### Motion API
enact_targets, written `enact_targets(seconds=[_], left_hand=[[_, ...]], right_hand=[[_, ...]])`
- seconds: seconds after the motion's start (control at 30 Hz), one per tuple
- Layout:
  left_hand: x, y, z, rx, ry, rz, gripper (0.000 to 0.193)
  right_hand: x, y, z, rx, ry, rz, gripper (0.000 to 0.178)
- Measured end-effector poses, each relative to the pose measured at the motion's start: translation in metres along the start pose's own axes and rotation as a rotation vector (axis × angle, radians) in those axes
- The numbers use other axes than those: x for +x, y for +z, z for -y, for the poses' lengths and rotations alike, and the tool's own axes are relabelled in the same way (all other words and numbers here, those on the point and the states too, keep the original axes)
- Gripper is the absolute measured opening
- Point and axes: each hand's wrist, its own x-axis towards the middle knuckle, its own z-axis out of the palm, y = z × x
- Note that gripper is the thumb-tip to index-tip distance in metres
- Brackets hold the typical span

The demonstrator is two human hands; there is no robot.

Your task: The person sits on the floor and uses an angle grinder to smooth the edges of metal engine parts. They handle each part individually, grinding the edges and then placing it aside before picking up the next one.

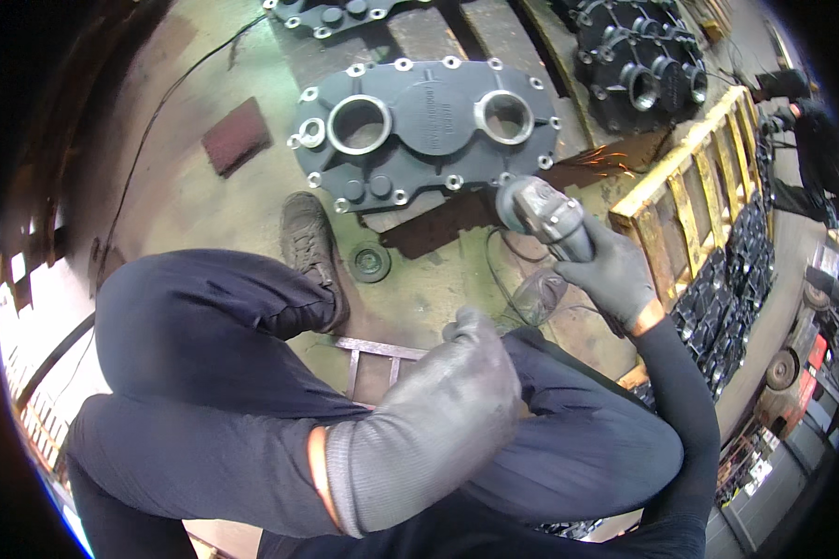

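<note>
In my grey-gloved right hand (pixel 613 272) is an angle grinder (pixel 548 216), gripped round its body. The grinder's disc end meets the lower right rim of a dark grey metal gearbox cover (pixel 429 116); orange sparks (pixel 604 160) fly off to the right. The cover has two large bright-rimmed bores and several small bolt holes along its edge. My left hand (pixel 452 382), also gloved in grey, hovers over my lap, apart from the cover. Its fingers are mostly turned away and blurred, so whether they hold anything is hidden.
A maroon abrasive pad (pixel 236 137) and a round disc (pixel 370 262) lie on the floor. More dark castings (pixel 639 65) stand at the far right. A yellow wooden pallet (pixel 690 191) is right of my hand. Cables run along the floor. Another person (pixel 802 140) is at the right edge.
</note>
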Motion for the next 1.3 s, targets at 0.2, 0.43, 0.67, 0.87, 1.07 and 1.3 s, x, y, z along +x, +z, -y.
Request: enact_targets(seconds=[0.2,0.43,0.67,0.87,1.07,1.3], left_hand=[[-0.004,0.012,-0.013,0.144,0.011,-0.135,0.019],[-0.021,0.004,-0.019,0.162,0.028,-0.176,0.023],[-0.046,0.034,-0.037,0.129,-0.126,-0.757,0.025],[-0.060,0.023,-0.037,0.079,0.000,-0.415,0.037],[-0.046,0.023,-0.031,0.108,-0.016,-0.310,0.031],[-0.051,0.013,-0.021,-0.004,0.014,-0.224,0.021]], right_hand=[[-0.012,-0.022,0.024,0.081,-0.026,0.104,0.081],[-0.008,0.015,0.096,0.222,-0.099,0.068,0.070],[-0.019,0.077,0.142,0.064,0.180,0.077,0.078],[-0.022,0.100,0.176,0.095,0.311,0.010,0.078],[-0.019,0.105,0.188,0.107,0.316,0.020,0.077],[-0.013,0.100,0.188,0.046,0.325,-0.009,0.076]])
